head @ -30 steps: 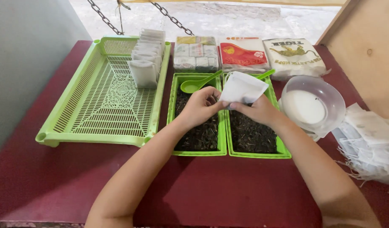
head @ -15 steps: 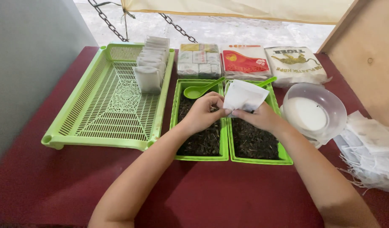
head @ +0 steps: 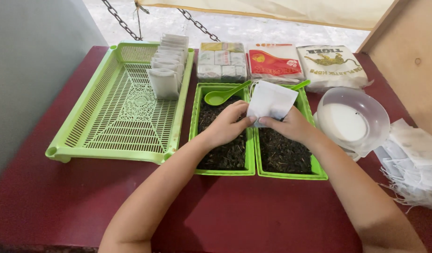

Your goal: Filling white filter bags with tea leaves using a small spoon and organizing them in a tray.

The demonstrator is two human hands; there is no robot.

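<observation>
Pinching white paper sachet (head: pixel 272 100) between left hand (head: pixel 227 125) and right hand (head: pixel 291 126), forearms angled inward, above green trays (head: pixel 251 161).

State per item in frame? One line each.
white pouch: held by both hands over the trays
left hand: pinching pouch edge
right hand: pinching pouch edge
left tray: holds dark loose material
green spoon: lying in left tray
mesh tray: row of upright pouches
bowl: tilted

Behind the trays lie a multicoloured block pack (head: pixel 221 61), a red pack (head: pixel 274 63) and a white bag (head: pixel 335 65).
</observation>
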